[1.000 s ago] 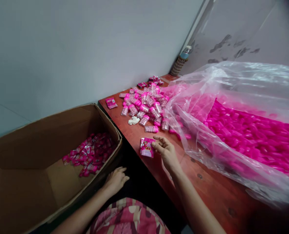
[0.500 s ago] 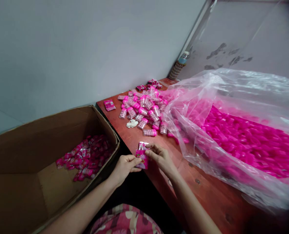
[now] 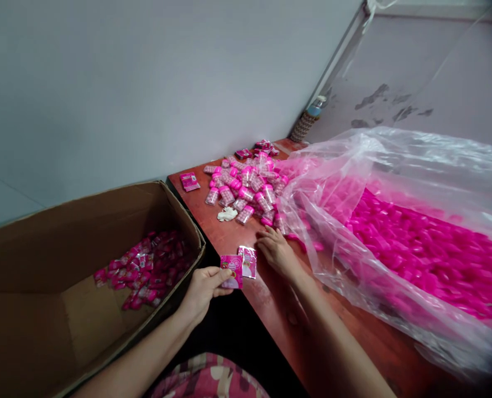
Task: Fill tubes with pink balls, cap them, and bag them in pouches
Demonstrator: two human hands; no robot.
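My left hand (image 3: 203, 287) pinches a small pink packet (image 3: 232, 271) just off the table's near-left edge. A second, silvery pink packet (image 3: 248, 261) lies on the red-brown table (image 3: 345, 326) right beside it. My right hand (image 3: 276, 251) rests palm down on the table at the near edge of a pile of small pink-capped bottles (image 3: 246, 185). Its fingers curl over something that stays hidden under them.
An open cardboard box (image 3: 179, 205) stands left of the table with several pink packets (image 3: 146, 268) inside. A large clear plastic bag (image 3: 395, 166) of pink caps fills the table's right side. A white scrap (image 3: 227, 214) and a water bottle (image 3: 310, 113) sit further back.
My left hand came up from the box edge and took a pink packet. My right hand let go of the packets and moved forward to the edge of the bottle pile.
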